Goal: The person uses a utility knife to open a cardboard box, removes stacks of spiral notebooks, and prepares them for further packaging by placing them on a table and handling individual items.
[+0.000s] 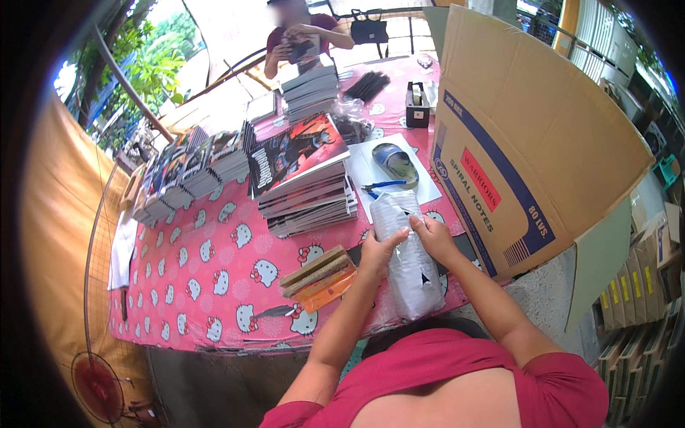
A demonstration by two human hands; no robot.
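Note:
A long white bundle in clear, shiny plastic (pixel 408 278) lies on the table's near edge, close to my body. My left hand (pixel 379 251) grips its left side, thumb on top. My right hand (pixel 434 240) holds the upper right side, its thumb near the left one. What is inside the wrapping I cannot make out. Just beyond it, blue-handled pliers (pixel 385 184) and an oval, shiny container (pixel 394 162) rest on a white sheet (pixel 362 165). To the left of my left hand are brown blocks with an orange piece (pixel 321 278).
A tall stack of notebooks (pixel 303 160) stands left of centre, with more stacks (pixel 193 167) farther left. A big cardboard box (pixel 528 121) rises at the right. Black spiral bindings (pixel 367 85) and a tape dispenser (pixel 417 105) lie behind. Across the table, a person (pixel 303 36) holds a notebook.

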